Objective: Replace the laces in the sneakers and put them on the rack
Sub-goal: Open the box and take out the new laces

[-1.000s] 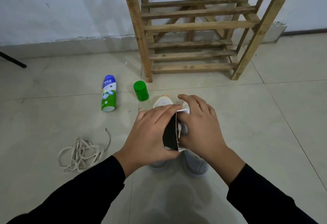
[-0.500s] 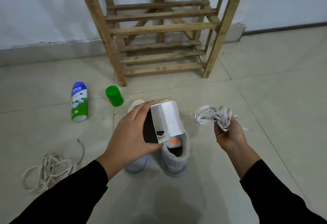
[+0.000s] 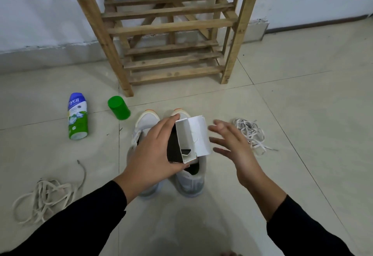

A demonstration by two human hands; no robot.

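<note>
Old laces [image 3: 44,197]: out, heaped near-left.
L hand [image 3: 153,150]: grips open box [image 3: 191,138] over unlaced sneakers [image 3: 189,183].
R hand [image 3: 234,146]: spread, empty.
New laces [image 3: 250,134]: on floor by R hand, unthreaded.
Rack [image 3: 171,29]: no shoes yet; lacing + racking left.

I see my left hand [image 3: 153,152] gripping a small open box [image 3: 191,138], black outside and white inside, above the pair of pale sneakers [image 3: 191,183] that stand side by side on the tiled floor [image 3: 302,114], toes toward the wooden rack [image 3: 171,27]. My right hand [image 3: 234,146] hangs just right of the box, fingers spread and holding nothing, and a loose bundle of white laces [image 3: 250,134] lies on the floor just beyond it. Off to the left I make out a tangle of beige laces [image 3: 44,197], a blue-and-green bottle [image 3: 77,116] lying on its side and a green cap [image 3: 118,108] near the rack's front left leg.
</note>
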